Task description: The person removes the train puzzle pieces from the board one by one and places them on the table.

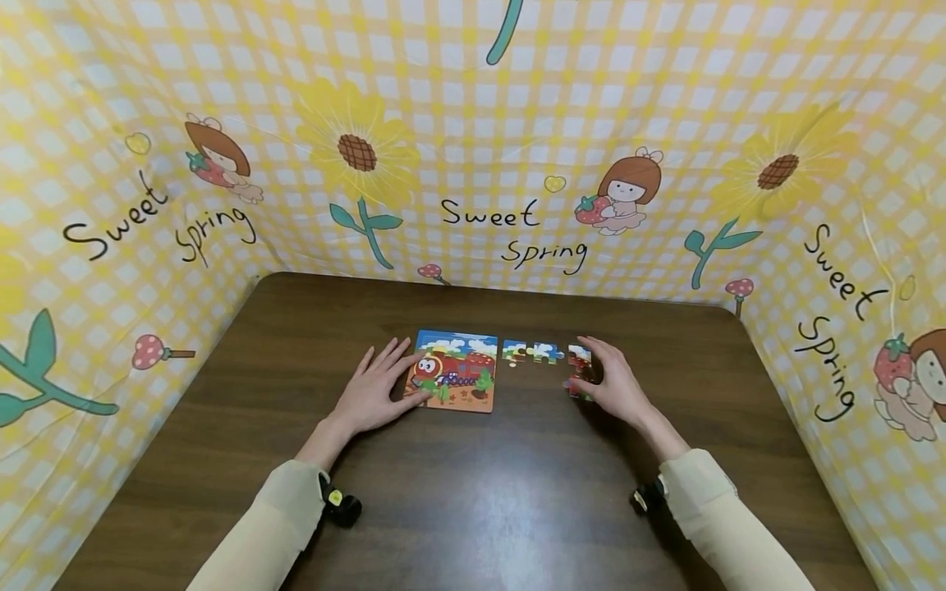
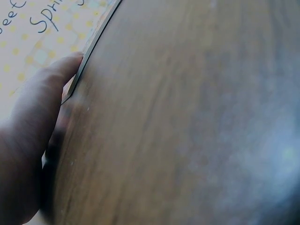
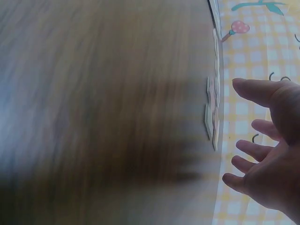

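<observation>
A square picture puzzle board (image 1: 461, 373) with a smiling red train, clouds and trees lies flat on the table. My left hand (image 1: 377, 388) is at its left side with fingers spread, thumb and fingertips over its edge. In the left wrist view the left thumb (image 2: 47, 84) lies along the thin side of the board (image 2: 96, 40). To the board's right are blue-and-white jigsaw pieces (image 1: 544, 353) and, further right, a column of darker pieces (image 1: 579, 355). My right hand (image 1: 617, 382) is beside that column, thumb and fingers apart. The right wrist view shows the right hand (image 3: 267, 154) with fingers extended, holding nothing.
The dark brown wooden table (image 1: 488, 492) has rounded far corners. A yellow checked cloth (image 1: 473, 148) with flowers and cartoon girls hangs around its back and sides. Black wrist cameras (image 1: 343, 507) sit at both cuffs.
</observation>
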The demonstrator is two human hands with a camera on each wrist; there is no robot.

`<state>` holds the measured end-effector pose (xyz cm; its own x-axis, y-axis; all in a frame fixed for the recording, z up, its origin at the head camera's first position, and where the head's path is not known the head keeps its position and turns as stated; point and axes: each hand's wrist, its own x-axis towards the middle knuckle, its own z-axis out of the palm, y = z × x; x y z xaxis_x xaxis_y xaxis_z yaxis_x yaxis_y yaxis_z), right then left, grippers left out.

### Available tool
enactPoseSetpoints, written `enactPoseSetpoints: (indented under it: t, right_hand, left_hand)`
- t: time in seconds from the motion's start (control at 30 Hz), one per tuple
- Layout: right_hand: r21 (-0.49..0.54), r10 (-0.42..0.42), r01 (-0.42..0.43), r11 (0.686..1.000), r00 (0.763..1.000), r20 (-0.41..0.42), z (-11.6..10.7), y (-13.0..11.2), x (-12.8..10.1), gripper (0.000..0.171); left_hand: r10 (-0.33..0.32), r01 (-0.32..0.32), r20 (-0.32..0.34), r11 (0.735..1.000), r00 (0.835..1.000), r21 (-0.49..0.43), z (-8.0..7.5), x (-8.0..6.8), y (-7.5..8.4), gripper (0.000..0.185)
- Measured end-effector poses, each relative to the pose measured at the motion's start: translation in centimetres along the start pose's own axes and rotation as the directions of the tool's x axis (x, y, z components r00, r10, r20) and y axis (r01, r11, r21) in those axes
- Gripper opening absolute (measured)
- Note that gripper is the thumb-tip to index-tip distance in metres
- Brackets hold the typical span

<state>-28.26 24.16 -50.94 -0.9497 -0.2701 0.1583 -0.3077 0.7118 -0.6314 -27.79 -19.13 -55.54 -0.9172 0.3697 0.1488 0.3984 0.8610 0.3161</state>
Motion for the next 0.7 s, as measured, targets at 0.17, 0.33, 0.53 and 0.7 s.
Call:
enactPoseSetpoints:
  t: [0.17, 0.33, 0.53, 0.7]
  right_hand:
    - [0.008, -0.026, 0.026, 1.000, 1.000, 0.009, 1.1, -0.9, 0.7, 0.071]
    - [0.032, -0.047, 0.046, 0.998, 0.999, 0.025, 2.6, -2.5, 1.4, 0.066]
    - [0.096, -0.007, -0.001, 0.995, 0.996, 0.092, 4.2, -5.3, 2.0, 0.062]
    - [0.192, -0.029, 0.003, 0.981, 0.991, 0.129, 5.8, -7.2, 3.0, 0.055]
  left_hand:
    - [-0.011, 0.011, 0.002, 1.000, 1.000, 0.002, 0.0, 0.0, 0.1, 0.080]
    - [-0.010, 0.010, 0.005, 1.000, 1.000, -0.001, 0.1, 0.1, 0.2, 0.080]
    - [-0.012, 0.012, 0.000, 1.000, 1.000, 0.003, 0.5, 0.1, 0.0, 0.081]
    - [-0.015, 0.015, -0.004, 1.000, 1.000, 0.000, 0.3, 0.2, 0.0, 0.081]
